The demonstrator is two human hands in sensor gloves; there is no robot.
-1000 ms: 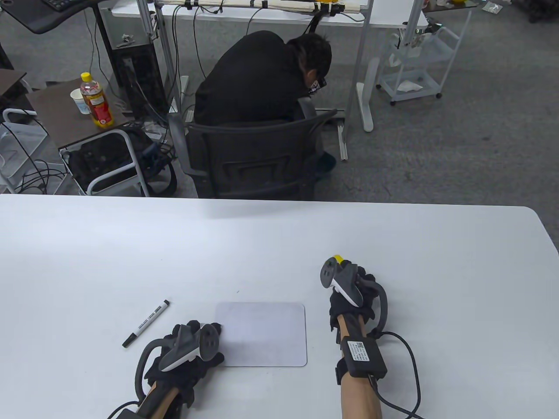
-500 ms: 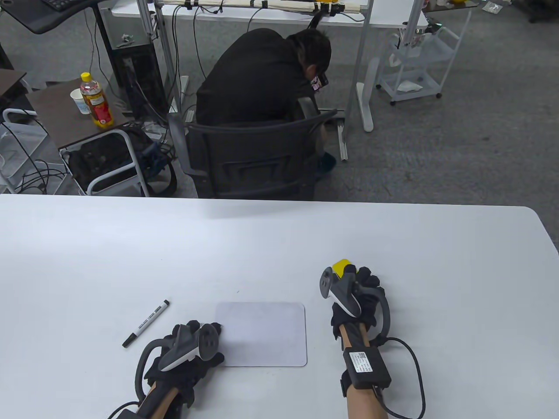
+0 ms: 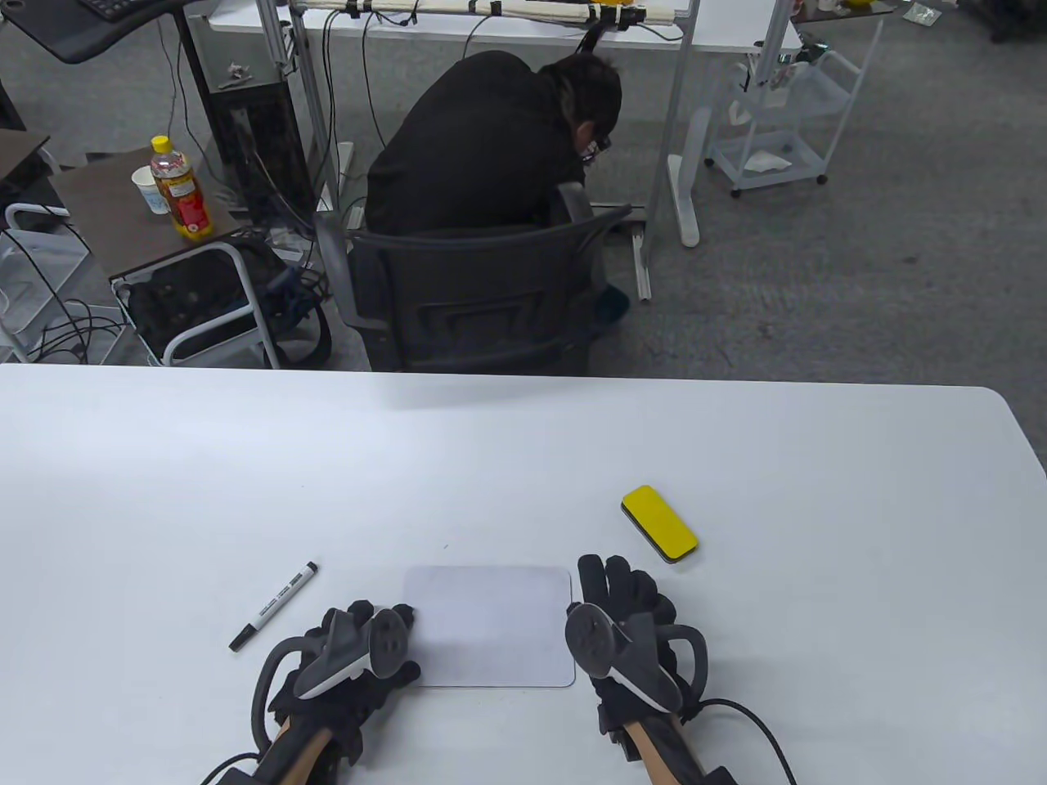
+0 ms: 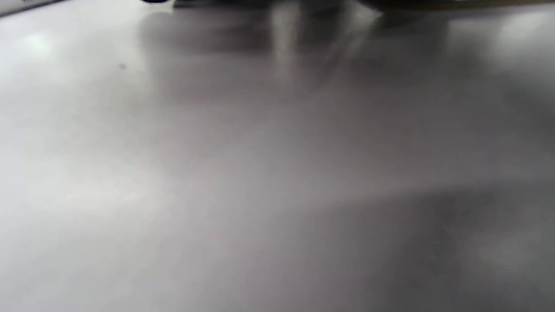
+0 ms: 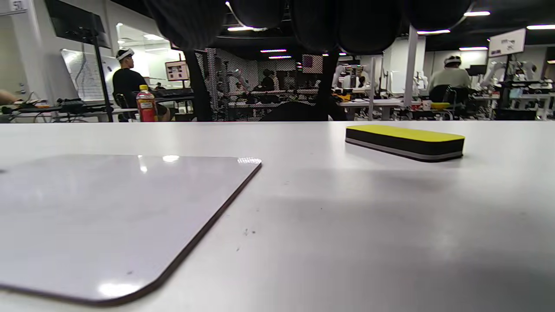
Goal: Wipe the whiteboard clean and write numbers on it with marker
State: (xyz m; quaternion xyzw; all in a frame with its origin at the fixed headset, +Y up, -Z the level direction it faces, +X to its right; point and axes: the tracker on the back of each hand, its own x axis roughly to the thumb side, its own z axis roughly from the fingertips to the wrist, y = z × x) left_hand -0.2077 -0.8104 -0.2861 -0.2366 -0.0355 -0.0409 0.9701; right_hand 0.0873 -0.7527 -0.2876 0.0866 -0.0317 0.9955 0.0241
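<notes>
Resting flat beside the small white rounded-corner whiteboard (image 3: 489, 625), L hand (image 3: 352, 662) on its left edge w/ fingers loosely spread, R hand (image 3: 634, 630) just off its right edge w/ fingers straight, apart, holding nothing. Looks wiped already: no marks visible on the glossy board lying near the front of the white table (image 3: 523, 458), yellow-topped black eraser block (image 3: 659, 523) parked behind R hand. Next probably fetching the black-capped white marker (image 3: 273, 606) left of board; best w/ L pinning the board so it can't slide, uncapping before writing.
</notes>
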